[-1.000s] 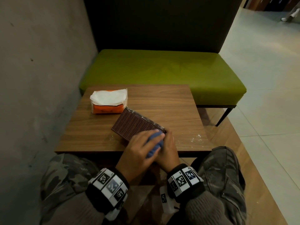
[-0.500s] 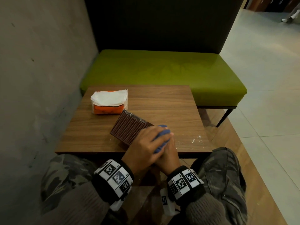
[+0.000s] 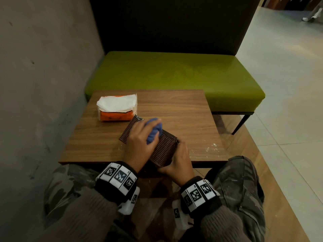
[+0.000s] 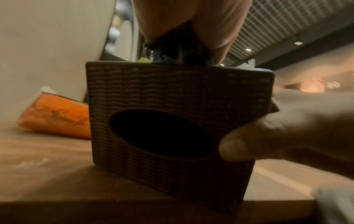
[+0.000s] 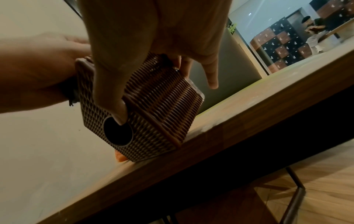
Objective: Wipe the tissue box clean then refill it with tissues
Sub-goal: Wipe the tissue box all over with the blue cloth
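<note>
A brown woven tissue box (image 3: 165,148) lies on its side near the front edge of the wooden table (image 3: 183,109). Its oval opening (image 4: 162,134) faces me and looks dark inside. My left hand (image 3: 141,137) grips a bunched blue cloth (image 3: 154,131) and presses it on the box's upper face, toward the far end. My right hand (image 3: 180,159) grips the near end of the box, with its thumb (image 5: 114,104) at the rim of the opening. An orange tissue pack (image 3: 116,109) with white tissues on top sits at the table's back left.
A green bench (image 3: 174,75) with a dark backrest stands behind the table. A concrete wall (image 3: 43,67) runs along the left. White crumbs (image 3: 212,147) lie on the table's right front. My knees are under the front edge, and tiled floor is to the right.
My left hand has slid the blue cloth along the box from its near end toward the far end. The near end now shows, with my right hand gripping it.
</note>
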### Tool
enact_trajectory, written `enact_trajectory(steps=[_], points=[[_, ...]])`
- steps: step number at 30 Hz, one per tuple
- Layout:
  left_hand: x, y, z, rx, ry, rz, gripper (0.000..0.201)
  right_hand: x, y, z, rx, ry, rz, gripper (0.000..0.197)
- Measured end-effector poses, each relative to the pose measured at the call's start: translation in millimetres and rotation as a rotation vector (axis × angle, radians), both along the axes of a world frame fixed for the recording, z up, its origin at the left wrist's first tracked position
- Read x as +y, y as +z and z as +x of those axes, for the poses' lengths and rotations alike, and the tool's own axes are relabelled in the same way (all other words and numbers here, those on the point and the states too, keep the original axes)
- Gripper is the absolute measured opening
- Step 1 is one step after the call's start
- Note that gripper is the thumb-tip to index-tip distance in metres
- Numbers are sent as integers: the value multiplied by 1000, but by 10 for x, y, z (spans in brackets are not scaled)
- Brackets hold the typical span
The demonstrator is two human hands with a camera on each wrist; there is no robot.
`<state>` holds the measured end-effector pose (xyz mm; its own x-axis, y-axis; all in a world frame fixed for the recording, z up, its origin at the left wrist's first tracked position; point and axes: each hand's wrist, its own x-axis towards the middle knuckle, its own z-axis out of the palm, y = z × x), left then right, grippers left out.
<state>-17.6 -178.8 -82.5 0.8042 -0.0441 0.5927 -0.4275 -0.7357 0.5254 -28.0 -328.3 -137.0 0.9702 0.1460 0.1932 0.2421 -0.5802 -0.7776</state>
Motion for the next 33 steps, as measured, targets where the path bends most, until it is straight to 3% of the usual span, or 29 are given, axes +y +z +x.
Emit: enact_trajectory(steps=[2, 6, 10, 12, 15, 19, 24, 25, 29, 31, 33], points=[[-31, -12, -30, -7, 8, -5, 42, -1, 4, 1, -2, 6, -9, 106], [-26, -59, -160, -11, -225, 196, 46, -22, -19, -18, -10, 14, 20, 103], [112, 4, 7, 44, 34, -25, 43, -11, -9, 3, -17, 8, -22, 106], [78, 5, -59, 31, 20, 9, 44, -8, 0, -13, -25, 9, -21, 105], [114, -46, -171, 6, -146, 152, 45, -20, 23, -31, -36, 8, -3, 104], [282, -35, -40, 52, 61, -76, 42, -12, 31, 5, -15, 13, -50, 107], [187, -160, -357, 10, -273, 210, 47, -52, -20, 33, -24, 7, -68, 107], [244, -167, -342, 15, -275, 198, 47, -57, -22, 39, -30, 8, -74, 107], [308, -202, -271, 36, -3, -121, 41, -27, 17, 46, -7, -14, -64, 110], [147, -229, -379, 9, -49, -17, 41, -13, 13, 38, -25, -10, -75, 109], [7, -268, -505, -43, -234, 155, 43, -16, 11, 31, -34, -6, -71, 102]])
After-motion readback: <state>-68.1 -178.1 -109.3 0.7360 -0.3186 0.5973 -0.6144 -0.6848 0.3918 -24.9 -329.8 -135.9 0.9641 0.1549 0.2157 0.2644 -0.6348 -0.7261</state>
